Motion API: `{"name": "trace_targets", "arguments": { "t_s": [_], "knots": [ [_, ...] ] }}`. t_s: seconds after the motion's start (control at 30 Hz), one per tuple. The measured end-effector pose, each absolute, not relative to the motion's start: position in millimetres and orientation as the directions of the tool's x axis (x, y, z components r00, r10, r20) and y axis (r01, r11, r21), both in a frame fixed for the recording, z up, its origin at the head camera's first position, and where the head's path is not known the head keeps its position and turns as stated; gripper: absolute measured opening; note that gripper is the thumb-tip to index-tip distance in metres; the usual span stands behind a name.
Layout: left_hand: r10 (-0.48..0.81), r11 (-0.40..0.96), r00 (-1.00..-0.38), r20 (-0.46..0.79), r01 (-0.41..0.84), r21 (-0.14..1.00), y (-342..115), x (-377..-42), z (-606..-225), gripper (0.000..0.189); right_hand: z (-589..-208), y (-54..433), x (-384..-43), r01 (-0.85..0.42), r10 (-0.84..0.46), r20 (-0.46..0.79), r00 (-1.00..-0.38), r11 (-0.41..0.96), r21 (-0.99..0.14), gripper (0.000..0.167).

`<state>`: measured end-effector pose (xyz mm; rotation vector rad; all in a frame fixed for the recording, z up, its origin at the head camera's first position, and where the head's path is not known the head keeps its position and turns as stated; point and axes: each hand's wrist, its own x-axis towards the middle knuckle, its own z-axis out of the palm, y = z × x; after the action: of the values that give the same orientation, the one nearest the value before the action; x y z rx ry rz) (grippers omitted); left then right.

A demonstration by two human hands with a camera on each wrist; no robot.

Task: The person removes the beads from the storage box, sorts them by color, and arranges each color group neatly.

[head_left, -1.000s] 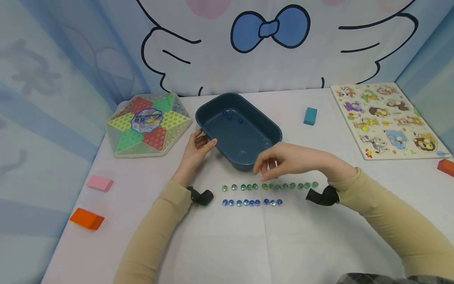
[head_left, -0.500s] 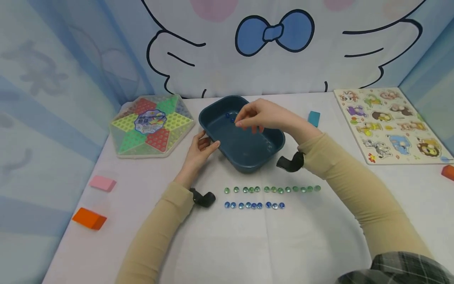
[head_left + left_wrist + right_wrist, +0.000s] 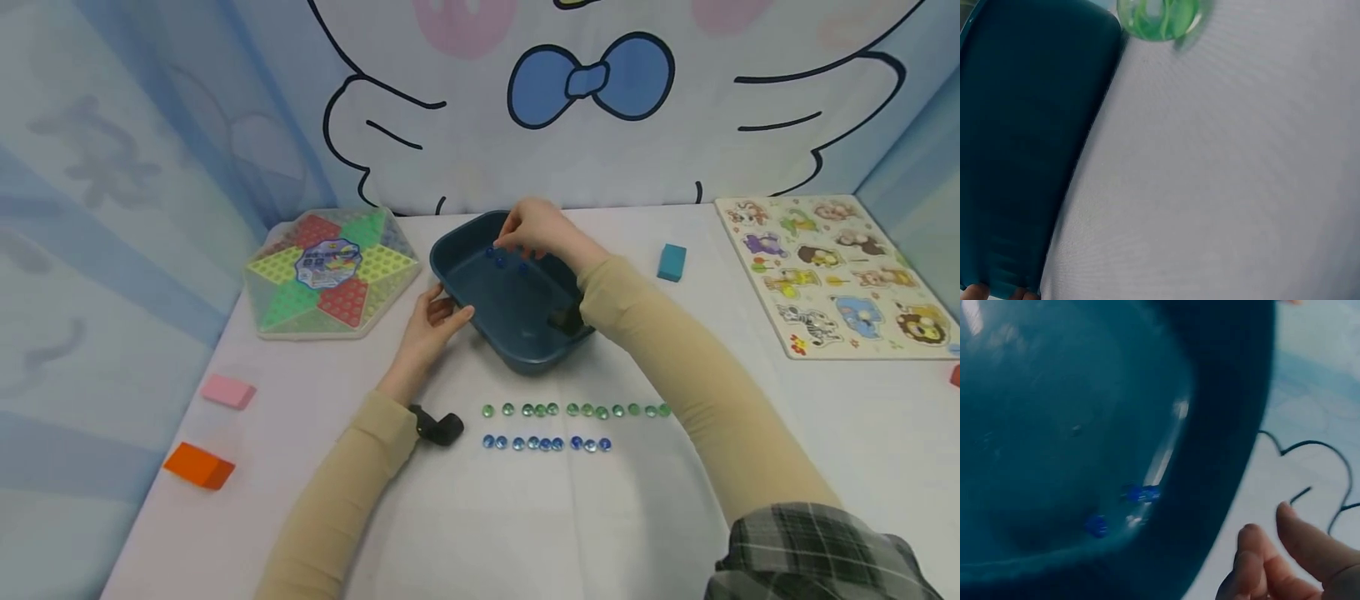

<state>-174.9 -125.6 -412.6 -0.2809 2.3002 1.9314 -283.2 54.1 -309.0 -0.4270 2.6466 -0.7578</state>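
Observation:
My left hand (image 3: 431, 333) grips the near left side of a dark teal plastic basin (image 3: 504, 312), its fingertips just visible at the bottom of the left wrist view. Over the basin's far end is my right hand (image 3: 538, 227), fingers bent downward. In the right wrist view nothing shows between its thumb and fingers, which stand apart. A few dark blue marbles (image 3: 1097, 525) lie in the basin, close under that hand. On the table in front, green glass marbles (image 3: 573, 410) form one row. Blue glass marbles (image 3: 533, 443) make a shorter row nearer me.
A hexagonal Chinese checkers box (image 3: 330, 273) lies at the back left. Pink (image 3: 228, 392) and orange blocks (image 3: 199, 466) sit near the left edge. A teal block (image 3: 671, 262) is right of the basin, before an animal puzzle board (image 3: 840, 277).
My right hand has moved from beside the green row, up and over the basin, down to its far end. My left hand stays on the basin. The head view has tilted slightly.

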Motion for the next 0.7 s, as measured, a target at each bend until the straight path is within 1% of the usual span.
{"name": "trace_targets", "arguments": {
  "t_s": [0.07,0.17,0.27,0.43,0.6,0.7],
  "knots": [
    [-0.063,0.166,-0.975,-0.215,-0.222,0.961,-126,-175,-413,0.076,-313,53,-285,-0.186,-0.345,-0.276,-0.897,0.861,-0.473,0.026],
    [-0.066,0.167,-0.973,-0.220,-0.228,0.959,-127,-176,-414,0.077,-317,50,-286,-0.186,-0.290,-0.327,-0.899,0.931,-0.313,0.025],
    [-0.074,0.164,-0.972,-0.222,-0.231,0.959,-127,-177,-414,0.077,-322,47,-287,-0.194,-0.253,-0.348,-0.903,0.961,-0.195,0.025],
    [-0.081,0.171,-0.976,-0.202,-0.214,0.962,-126,-177,-416,0.077,-332,44,-289,-0.212,-0.247,-0.349,-0.904,0.968,-0.135,0.023],
    [-0.077,0.172,-0.976,-0.203,-0.213,0.962,-126,-176,-417,0.076,-339,43,-292,-0.194,-0.232,-0.366,-0.901,0.971,-0.138,0.021],
    [-0.075,0.174,-0.974,-0.212,-0.222,0.959,-126,-175,-415,0.077,-342,42,-292,-0.189,-0.230,-0.356,-0.906,0.971,-0.147,0.018]
  ]
}}
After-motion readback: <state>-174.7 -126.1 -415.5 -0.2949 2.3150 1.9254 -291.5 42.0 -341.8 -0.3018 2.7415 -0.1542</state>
